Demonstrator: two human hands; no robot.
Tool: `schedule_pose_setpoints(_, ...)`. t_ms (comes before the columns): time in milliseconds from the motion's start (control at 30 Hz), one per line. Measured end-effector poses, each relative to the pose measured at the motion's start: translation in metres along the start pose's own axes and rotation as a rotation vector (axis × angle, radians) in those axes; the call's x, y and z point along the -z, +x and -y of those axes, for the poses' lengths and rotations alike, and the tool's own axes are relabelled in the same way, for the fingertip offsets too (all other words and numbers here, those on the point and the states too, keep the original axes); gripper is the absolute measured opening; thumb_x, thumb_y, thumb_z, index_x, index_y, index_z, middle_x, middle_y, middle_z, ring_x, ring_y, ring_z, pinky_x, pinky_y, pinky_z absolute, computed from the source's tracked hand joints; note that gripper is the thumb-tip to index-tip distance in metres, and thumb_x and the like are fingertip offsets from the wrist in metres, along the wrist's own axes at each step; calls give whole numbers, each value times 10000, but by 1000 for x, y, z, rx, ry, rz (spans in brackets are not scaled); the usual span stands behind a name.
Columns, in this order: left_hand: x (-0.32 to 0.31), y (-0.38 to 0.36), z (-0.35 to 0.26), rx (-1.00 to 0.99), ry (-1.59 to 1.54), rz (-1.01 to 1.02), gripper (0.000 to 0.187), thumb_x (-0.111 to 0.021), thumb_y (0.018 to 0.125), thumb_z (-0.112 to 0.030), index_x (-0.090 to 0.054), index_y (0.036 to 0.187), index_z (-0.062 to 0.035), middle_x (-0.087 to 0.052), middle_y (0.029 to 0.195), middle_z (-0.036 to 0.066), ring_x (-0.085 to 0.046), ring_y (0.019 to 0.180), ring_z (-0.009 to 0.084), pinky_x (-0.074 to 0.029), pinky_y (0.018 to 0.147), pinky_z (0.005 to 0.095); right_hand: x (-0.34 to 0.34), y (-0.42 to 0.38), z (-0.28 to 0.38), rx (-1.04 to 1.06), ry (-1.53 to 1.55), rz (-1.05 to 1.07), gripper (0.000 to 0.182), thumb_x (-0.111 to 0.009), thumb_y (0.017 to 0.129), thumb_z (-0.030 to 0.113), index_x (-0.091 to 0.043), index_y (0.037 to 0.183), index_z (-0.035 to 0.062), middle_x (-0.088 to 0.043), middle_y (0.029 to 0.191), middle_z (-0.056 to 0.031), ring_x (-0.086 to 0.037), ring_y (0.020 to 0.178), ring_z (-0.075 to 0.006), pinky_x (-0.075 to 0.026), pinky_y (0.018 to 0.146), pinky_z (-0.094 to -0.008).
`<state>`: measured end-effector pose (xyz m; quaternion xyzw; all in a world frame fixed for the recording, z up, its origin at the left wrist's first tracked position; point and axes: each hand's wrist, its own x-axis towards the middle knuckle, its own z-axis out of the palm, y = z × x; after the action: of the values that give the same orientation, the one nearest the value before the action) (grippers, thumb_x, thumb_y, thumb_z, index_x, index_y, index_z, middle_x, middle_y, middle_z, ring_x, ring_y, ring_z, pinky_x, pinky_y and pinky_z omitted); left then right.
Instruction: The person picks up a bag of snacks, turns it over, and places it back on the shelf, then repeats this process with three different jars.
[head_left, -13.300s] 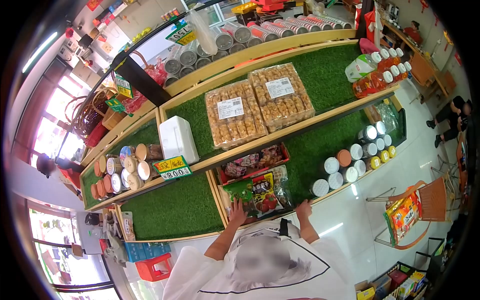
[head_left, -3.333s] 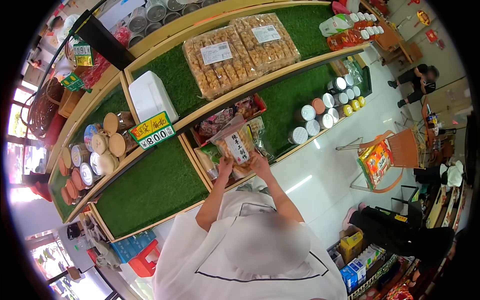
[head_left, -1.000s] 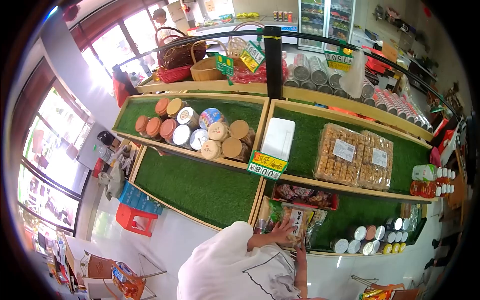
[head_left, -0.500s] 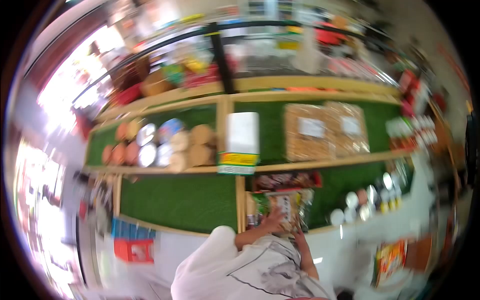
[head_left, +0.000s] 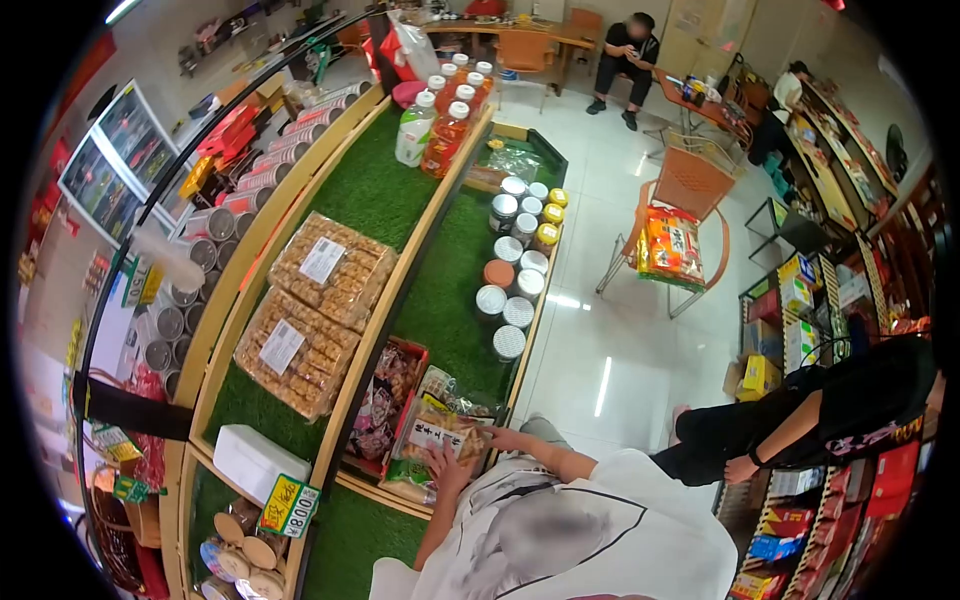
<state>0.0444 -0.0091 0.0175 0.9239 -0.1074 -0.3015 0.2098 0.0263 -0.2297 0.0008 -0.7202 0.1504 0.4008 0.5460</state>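
Note:
A clear plastic snack bag [head_left: 415, 462] with a white label lies in the lower green-lined shelf, directly in front of me. My left hand [head_left: 449, 468] rests on its front with the fingers spread. At the bag's right edge, my right hand [head_left: 508, 440] grips it, the fingertips partly hidden. Beside the bag stands a red box [head_left: 417, 362] of small wrapped snacks. Another clear packet [head_left: 437, 385] lies just beyond the bag.
Several lidded jars [head_left: 508, 343] line the lower shelf. Two packs of brown snacks [head_left: 297, 350] and a white box [head_left: 250, 460] with a price sign sit on the upper shelf. A chair [head_left: 690, 180] holds an orange package. A person in black [head_left: 810, 415] stands at right; others sit farther back.
My view has swung to the right, bringing the chair, floor and other people into sight. Both hands stay at the snack bag.

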Motion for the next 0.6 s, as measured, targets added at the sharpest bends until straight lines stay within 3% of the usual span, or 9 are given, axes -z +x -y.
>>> schedule_pose_setpoints(67, 0, 0, 0, -2, 14, 5, 986, -607, 769, -580, -28, 1489, -236, 137, 1529, 163, 122, 1384, 427, -75, 1075, 606, 0, -9, 5, 21, 28, -16, 704, -563, 818, 380, -269, 1453, 299, -481, 1329, -177, -546, 1117, -298, -509, 792, -382)
schedule_pose_setpoints(133, 0, -1, -2, -7, 21, 0, 987, -611, 767, -572, -29, 1489, -234, 131, 1529, 169, 122, 1384, 429, -76, 1075, 605, -10, 17, -20, 354, 20, -173, 719, -577, 814, 376, -268, 1457, 283, -564, 1018, -127, -566, 833, -223, -496, 681, -334)
schedule_pose_setpoints(200, -2, -1, 0, -14, 21, -13, 989, -618, 764, -562, -31, 1489, -231, 124, 1529, 172, 122, 1383, 430, -77, 1076, 605, -18, 31, -38, 492, -20, -252, 725, -584, 812, 367, -269, 1458, 271, -607, 877, -107, -578, 706, -188, -490, 632, -313)
schedule_pose_setpoints(300, -5, 3, 1, -14, 28, -11, 1008, -652, 756, -543, -38, 1488, -223, 199, 1509, 180, 153, 1347, 499, -107, 1037, 647, -12, 23, -30, 358, -58, -202, 722, -589, 812, 348, -278, 1456, 251, -613, 926, -130, -586, 769, -192, -491, 665, -317)
schedule_pose_setpoints(367, -3, 0, -3, 7, 22, -23, 995, -640, 751, -548, -57, 1488, -221, 138, 1522, 182, 138, 1370, 454, -80, 1064, 616, -7, 9, -16, 295, -26, -156, 721, -595, 809, 342, -286, 1454, 246, -616, 944, -141, -596, 793, -191, -494, 680, -315)
schedule_pose_setpoints(500, 1, -3, -7, 4, 12, -52, 986, -630, 747, -557, -81, 1489, -210, 106, 1529, 185, 136, 1383, 425, -49, 1086, 585, -17, 57, -55, 226, 21, -147, 719, -597, 797, 348, -294, 1447, 289, -623, 930, -145, -611, 756, -200, -506, 676, -319)
schedule_pose_setpoints(600, 2, -4, -7, -8, -14, -48, 995, -629, 743, -569, -84, 1489, -197, 112, 1529, 185, 138, 1386, 418, -38, 1096, 562, -3, 19, -19, 60, 17, -45, 716, -597, 784, 352, -306, 1438, 319, -614, 1060, -167, -621, 801, -219, -520, 686, -333)
